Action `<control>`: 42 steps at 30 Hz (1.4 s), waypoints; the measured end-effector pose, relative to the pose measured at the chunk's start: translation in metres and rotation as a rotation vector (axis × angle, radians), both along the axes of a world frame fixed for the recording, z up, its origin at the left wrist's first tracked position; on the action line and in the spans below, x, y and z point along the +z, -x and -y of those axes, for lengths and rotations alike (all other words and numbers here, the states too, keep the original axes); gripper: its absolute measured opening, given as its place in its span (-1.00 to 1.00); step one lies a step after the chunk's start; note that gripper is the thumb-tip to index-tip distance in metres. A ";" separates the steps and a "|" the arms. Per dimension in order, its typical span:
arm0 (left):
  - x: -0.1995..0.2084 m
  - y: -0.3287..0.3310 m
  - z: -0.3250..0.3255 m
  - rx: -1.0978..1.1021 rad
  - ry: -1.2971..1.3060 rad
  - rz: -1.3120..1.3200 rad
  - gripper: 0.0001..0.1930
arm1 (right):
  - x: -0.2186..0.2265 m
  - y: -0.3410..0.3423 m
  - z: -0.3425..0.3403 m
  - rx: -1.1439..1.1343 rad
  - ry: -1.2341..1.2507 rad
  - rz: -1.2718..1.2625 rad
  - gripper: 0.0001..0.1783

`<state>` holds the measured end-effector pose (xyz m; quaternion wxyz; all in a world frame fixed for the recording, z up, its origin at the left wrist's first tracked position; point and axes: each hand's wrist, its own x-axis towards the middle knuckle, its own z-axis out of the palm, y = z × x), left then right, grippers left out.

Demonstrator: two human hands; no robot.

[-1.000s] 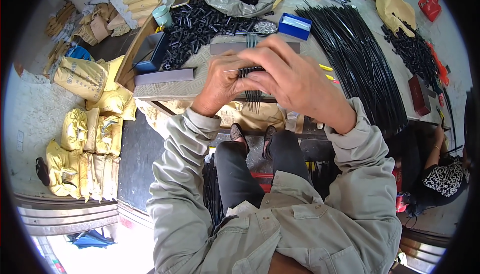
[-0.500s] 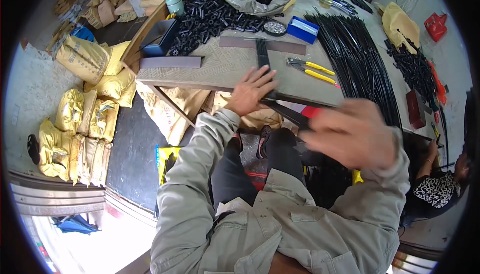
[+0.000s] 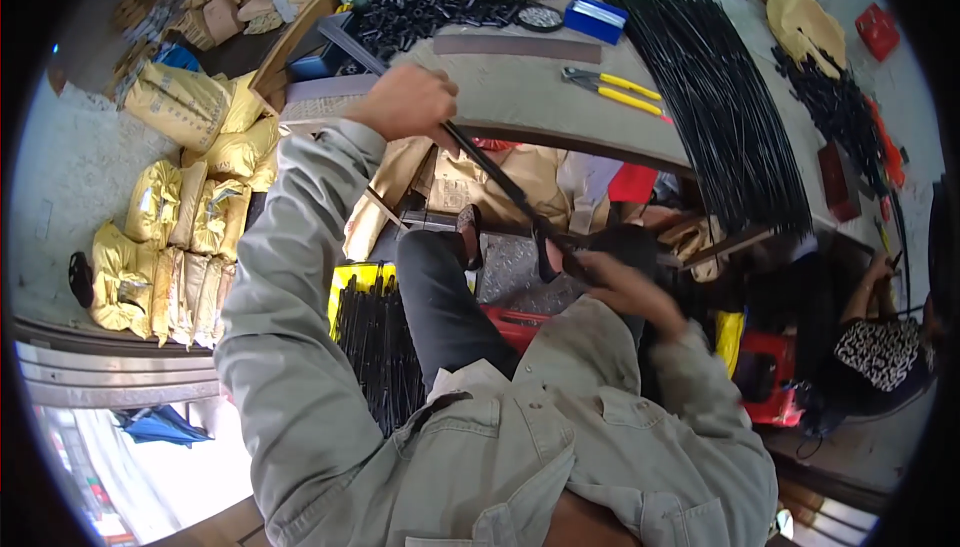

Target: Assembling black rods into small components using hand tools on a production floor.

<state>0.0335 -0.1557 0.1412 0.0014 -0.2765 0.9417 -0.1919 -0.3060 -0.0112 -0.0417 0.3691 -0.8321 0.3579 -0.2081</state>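
A bundle of thin black rods [image 3: 490,169] slants over the table's front edge, from the upper left down to my lap. My left hand [image 3: 405,102] is closed round its upper part, and the greyish end sticks out beyond my fist towards the blue bin. Lower down, my right hand [image 3: 630,289], slightly blurred, is closed on the other end, near my right knee. Yellow-handled pliers [image 3: 620,90] lie on the table, apart from both hands.
Across the right of the table [image 3: 520,92] spreads a large pile of long black rods [image 3: 715,112]. Small black parts [image 3: 430,7], a blue box [image 3: 596,19] and a flat bar [image 3: 515,48] lie behind. Yellow sacks [image 3: 165,207] stand left. Another person [image 3: 880,347] sits at the right.
The bundle has come up off the tabletop and now slants to the left. My left hand has moved left and up with it; my right hand has dropped towards my lap.
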 end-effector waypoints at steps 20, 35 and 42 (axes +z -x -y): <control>-0.061 0.096 -0.101 -0.575 -0.141 -0.255 -0.80 | -0.030 -0.085 -0.011 -0.109 -0.026 0.406 -0.81; -0.123 0.094 -0.145 -0.310 -1.431 -1.983 -0.59 | 0.131 -0.089 0.094 -0.027 -0.021 0.300 -0.60; -0.194 0.071 -0.099 0.255 -1.565 -2.183 -0.73 | 0.219 -0.161 0.213 0.502 -0.089 0.385 -0.68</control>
